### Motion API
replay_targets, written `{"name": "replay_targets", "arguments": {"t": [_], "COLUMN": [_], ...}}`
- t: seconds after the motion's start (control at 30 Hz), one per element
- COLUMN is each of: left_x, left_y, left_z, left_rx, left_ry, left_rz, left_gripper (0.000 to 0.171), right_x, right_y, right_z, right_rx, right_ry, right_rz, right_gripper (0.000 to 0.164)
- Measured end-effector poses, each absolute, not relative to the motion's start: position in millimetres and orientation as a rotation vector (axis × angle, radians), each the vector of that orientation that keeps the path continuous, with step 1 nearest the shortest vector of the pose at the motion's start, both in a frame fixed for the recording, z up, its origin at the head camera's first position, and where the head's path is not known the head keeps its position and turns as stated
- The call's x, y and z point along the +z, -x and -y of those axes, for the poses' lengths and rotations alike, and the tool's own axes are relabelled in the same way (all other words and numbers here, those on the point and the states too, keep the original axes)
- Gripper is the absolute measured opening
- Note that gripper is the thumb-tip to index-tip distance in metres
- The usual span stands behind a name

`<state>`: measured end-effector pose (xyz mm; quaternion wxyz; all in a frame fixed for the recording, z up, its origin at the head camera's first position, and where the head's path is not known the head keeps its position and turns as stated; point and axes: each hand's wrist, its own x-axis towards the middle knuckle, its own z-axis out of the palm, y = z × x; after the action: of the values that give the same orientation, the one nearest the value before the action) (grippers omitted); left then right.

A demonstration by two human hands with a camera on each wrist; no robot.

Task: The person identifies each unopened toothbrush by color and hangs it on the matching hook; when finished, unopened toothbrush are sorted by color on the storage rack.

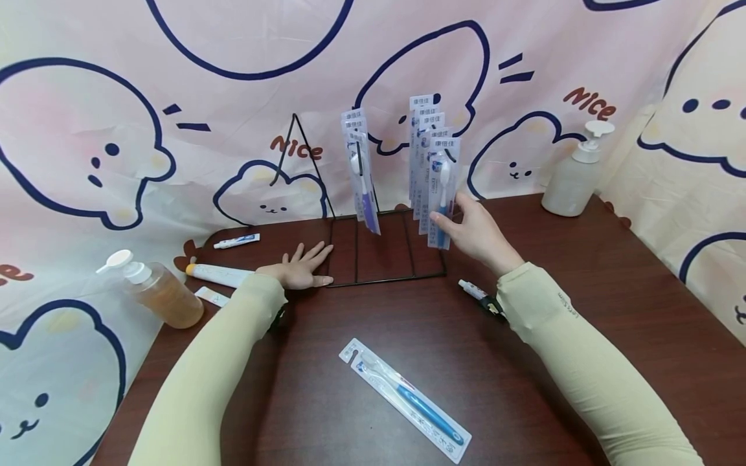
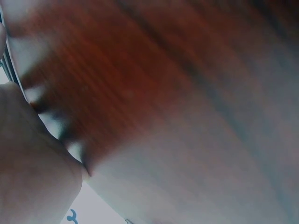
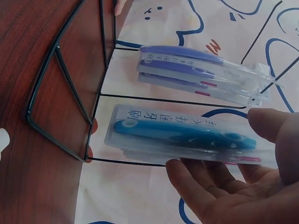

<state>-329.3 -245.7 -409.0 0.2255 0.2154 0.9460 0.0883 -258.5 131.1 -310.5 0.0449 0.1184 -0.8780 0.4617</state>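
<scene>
A black wire display rack (image 1: pixel 386 281) stands at the back of the table. Packaged purple toothbrushes (image 1: pixel 368 206) hang from its middle hook, and several packaged toothbrushes hang in a row on the right one. My right hand (image 1: pixel 480 234) holds the front packaged blue toothbrush (image 3: pixel 182 133) of that row, thumb on one side and fingers on the other. With fingers spread, my left hand (image 1: pixel 300 266) rests at the left side of the rack's base. Another packaged blue toothbrush (image 1: pixel 408 401) lies on the table in front. The left wrist view is mostly blurred tabletop.
Left of the rack are a small toothpaste tube (image 1: pixel 236 241), a larger white tube (image 1: pixel 220 275) and an amber pump bottle (image 1: pixel 171 294). A white pump bottle (image 1: pixel 571 178) stands at back right. Beside my right forearm lies a black-and-white tube (image 1: pixel 480 296).
</scene>
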Motion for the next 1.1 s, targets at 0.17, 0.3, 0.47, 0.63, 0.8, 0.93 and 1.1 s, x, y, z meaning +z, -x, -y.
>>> {"name": "replay_targets", "arguments": {"t": [0.17,0.3,0.47,0.63,0.8,0.93,1.1], "left_x": [-407.6,-407.0,-407.5,-408.0,-409.4,-407.6,-407.8], "left_y": [327.7,326.6,326.8,326.8,326.6,327.5,330.7], "left_z": [245.1,244.4,244.3,245.0,244.7,244.0,246.1], "left_rx": [0.253,0.251,0.254,0.256,0.264,0.272,0.261], "left_ry": [-0.603,-0.606,-0.603,-0.601,-0.601,-0.597,-0.592], "left_rz": [-2.609,-2.603,-2.606,-2.613,-2.601,-2.595,-2.6], "left_gripper": [0.085,0.083,0.082,0.084,0.083,0.083,0.084], "right_x": [-311.4,-312.5,-313.6,-315.5,-317.0,-316.7,-323.3], "right_y": [258.1,259.1,259.3,254.7,240.2,218.5,182.4], "right_z": [-133.1,-134.9,-137.6,-144.5,-153.4,-154.8,-139.2], "right_rx": [1.37,1.354,1.372,1.366,1.304,1.173,0.938], "right_ry": [-0.336,-0.321,-0.32,-0.294,-0.281,-0.352,-0.546], "right_rz": [2.72,2.74,2.743,2.75,2.787,2.819,2.899], "right_gripper": [0.057,0.055,0.052,0.049,0.055,0.059,0.054]}}
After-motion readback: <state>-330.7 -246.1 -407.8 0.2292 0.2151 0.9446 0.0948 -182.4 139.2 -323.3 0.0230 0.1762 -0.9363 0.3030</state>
